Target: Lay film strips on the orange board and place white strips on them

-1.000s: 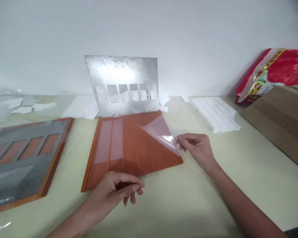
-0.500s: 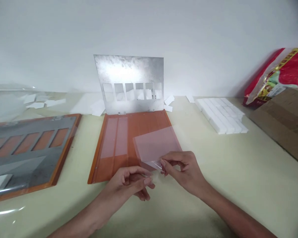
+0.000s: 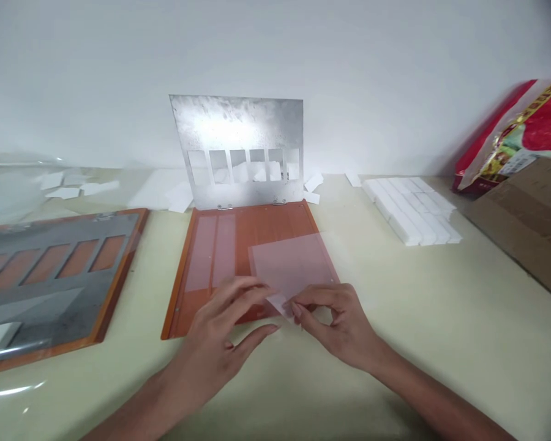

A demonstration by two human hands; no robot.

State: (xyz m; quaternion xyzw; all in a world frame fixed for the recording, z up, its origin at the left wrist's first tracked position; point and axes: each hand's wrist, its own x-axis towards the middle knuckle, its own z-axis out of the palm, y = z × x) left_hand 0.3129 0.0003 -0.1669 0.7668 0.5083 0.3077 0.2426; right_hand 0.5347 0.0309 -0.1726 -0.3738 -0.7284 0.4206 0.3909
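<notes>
A clear plastic film [image 3: 289, 260] lies tilted over the right part of an orange board [image 3: 243, 236] and spreads past its right edge. My right hand [image 3: 335, 321] pinches the near corner of this film between thumb and fingers. Just left of that corner, my left hand [image 3: 227, 327] has thumb and fingers apart; its fingertips are close to the film, and I cannot tell whether they touch it. Hinged to the board's far edge, a metal plate [image 3: 239, 122] with a row of rectangular windows stands raised. Two pale strips [image 3: 223, 245] lie on the board's left side.
At left sits a second orange board with its metal plate [image 3: 68, 300] lowered, under clear plastic. White foam strips [image 3: 413, 211] are grouped at right. Beyond them are a cardboard box [image 3: 528, 220] and a red bag [image 3: 542, 122]. White scraps [image 3: 64, 193] lie by the wall.
My left hand has spread its thumb and fingers and risen slightly over the board. My right hand keeps its pinch on the film's corner, shifted slightly left. The view has tilted a little.
</notes>
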